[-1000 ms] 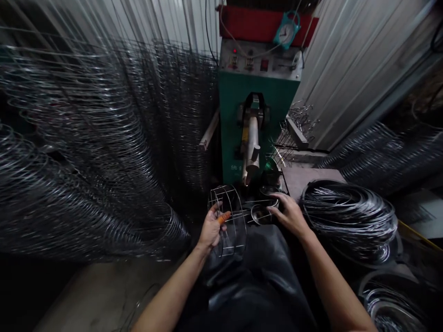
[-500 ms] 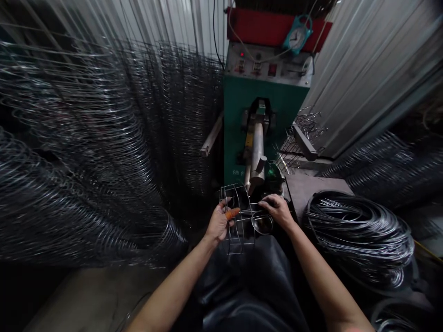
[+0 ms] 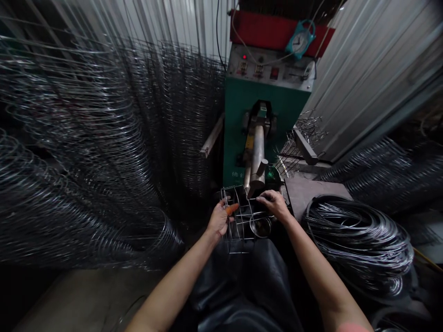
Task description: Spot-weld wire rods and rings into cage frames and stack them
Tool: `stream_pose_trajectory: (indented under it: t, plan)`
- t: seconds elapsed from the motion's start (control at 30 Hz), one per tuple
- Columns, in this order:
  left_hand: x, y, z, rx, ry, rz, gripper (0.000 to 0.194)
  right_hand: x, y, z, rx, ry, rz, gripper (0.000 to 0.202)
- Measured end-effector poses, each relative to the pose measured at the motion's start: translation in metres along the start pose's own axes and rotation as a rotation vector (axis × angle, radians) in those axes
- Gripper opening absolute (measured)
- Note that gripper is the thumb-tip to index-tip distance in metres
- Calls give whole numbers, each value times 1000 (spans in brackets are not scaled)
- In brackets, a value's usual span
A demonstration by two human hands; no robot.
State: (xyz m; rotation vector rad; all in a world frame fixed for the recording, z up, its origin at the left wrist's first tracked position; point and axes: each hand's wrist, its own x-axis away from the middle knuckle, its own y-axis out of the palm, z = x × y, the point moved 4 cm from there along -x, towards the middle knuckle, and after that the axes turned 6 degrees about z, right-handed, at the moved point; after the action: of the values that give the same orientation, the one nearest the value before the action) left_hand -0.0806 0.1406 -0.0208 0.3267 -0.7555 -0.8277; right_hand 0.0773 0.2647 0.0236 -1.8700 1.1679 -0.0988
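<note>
My left hand (image 3: 217, 219) is closed around the left side of a small wire frame (image 3: 239, 240), made of curved and straight thin metal rods. An orange finger sleeve (image 3: 232, 209) covers one of its fingers. My right hand (image 3: 276, 205) pinches the outer end of a short wire (image 3: 253, 199). That wire's inner end reaches the frame just beneath the electrode tip (image 3: 248, 189) of a green machine (image 3: 238, 106); whether they touch I cannot tell. Below the wire, a round bowl (image 3: 261, 227) with small contents sits partly behind the frame.
Tall stacks of wire rings (image 3: 117, 124) crowd the left side. A thick cylindrical arm (image 3: 258, 152) juts from the machine towards me. To the right lies a large wire coil (image 3: 360, 240) beside a flat board (image 3: 314, 186). A blue clock (image 3: 299, 42) hangs on the machine's top.
My right hand has moved slightly up and left, bringing its wire closer to the electrode tip. The frame stays in my left hand, shifted a little. The view has tilted slightly.
</note>
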Motion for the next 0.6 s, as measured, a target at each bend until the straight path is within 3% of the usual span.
stream_pose_trajectory:
  t: [0.33, 0.47, 0.6]
  plan:
    - [-5, -1, -4, -39, -20, -2, 62, -1, 2, 4, 24, 20, -4, 28]
    - [-5, -3, -7, -101, -7, -36, 66, 21, -14, 6, 18, -74, 108, 33]
    - [-3, -2, -8, -100, 2, -65, 63, 47, -28, 23, 56, -77, 155, 33]
